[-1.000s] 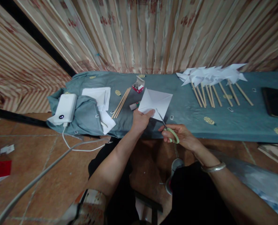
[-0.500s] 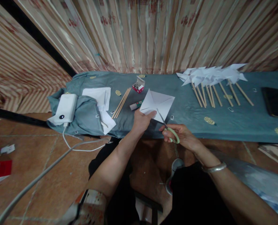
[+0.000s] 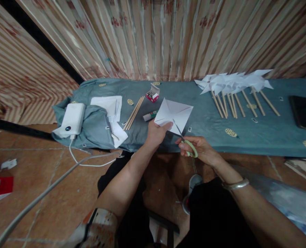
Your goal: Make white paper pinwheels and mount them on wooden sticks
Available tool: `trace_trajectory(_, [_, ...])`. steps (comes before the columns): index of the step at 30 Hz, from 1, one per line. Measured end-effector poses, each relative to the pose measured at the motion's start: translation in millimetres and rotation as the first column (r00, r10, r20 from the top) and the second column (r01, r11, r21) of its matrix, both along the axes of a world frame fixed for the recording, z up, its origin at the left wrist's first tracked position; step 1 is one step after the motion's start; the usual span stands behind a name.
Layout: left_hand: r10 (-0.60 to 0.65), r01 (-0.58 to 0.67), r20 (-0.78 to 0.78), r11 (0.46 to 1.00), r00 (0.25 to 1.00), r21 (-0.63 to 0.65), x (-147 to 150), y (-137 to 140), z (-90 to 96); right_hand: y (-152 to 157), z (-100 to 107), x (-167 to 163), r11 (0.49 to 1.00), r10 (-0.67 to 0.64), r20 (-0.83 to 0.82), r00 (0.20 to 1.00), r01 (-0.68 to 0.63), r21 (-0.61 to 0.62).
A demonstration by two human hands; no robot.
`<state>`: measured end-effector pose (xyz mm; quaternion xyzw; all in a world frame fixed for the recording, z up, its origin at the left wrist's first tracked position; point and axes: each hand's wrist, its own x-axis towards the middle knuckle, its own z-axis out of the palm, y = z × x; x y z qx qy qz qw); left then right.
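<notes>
My left hand [image 3: 156, 132] pinches the lower left edge of a square white sheet of paper [image 3: 178, 110], thumb on top. Crease lines run across the sheet toward its middle. In my right hand [image 3: 198, 148] is a pair of scissors [image 3: 190, 148] with light green handles, fingers through the loops. A scissor blade lies over the sheet's lower corner, its tip pointing toward the centre, close to my left thumb. Just behind my left hand, a glue stick [image 3: 149, 116] lies partly hidden by the paper.
A small open box of metal pins [image 3: 153, 93] stands behind the paper. Left are wooden sticks [image 3: 134, 113], white paper sheets [image 3: 107, 105] and a white power bank [image 3: 73, 119] with a cable. Right lie several paper pinwheels [image 3: 232, 84] on sticks and a black phone [image 3: 304, 112].
</notes>
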<state>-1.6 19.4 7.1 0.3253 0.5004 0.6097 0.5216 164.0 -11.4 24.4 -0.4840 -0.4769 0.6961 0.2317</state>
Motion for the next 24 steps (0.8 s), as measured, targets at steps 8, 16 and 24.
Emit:
trace_trajectory(8, [-0.016, 0.015, -0.053, 1.000, 0.998, -0.020, -1.0, 0.8, -2.0, 0.6, -5.3, 0.4, 1.000, -0.017, -0.020, 1.000, 0.017, 0.009])
trace_trajectory(16, [-0.008, 0.008, -0.020, 1.000, 1.000, -0.009, -1.2, 0.4, -0.5, 1.4, -6.9, -1.3, 0.999, -0.040, -0.034, 0.999, 0.040, 0.007])
trace_trajectory(24, [-0.013, 0.012, -0.017, 1.000, 1.000, -0.003, -0.2, 0.2, -0.5, 1.1, -5.7, -0.8, 1.000, -0.012, -0.033, 0.999, 0.012, 0.009])
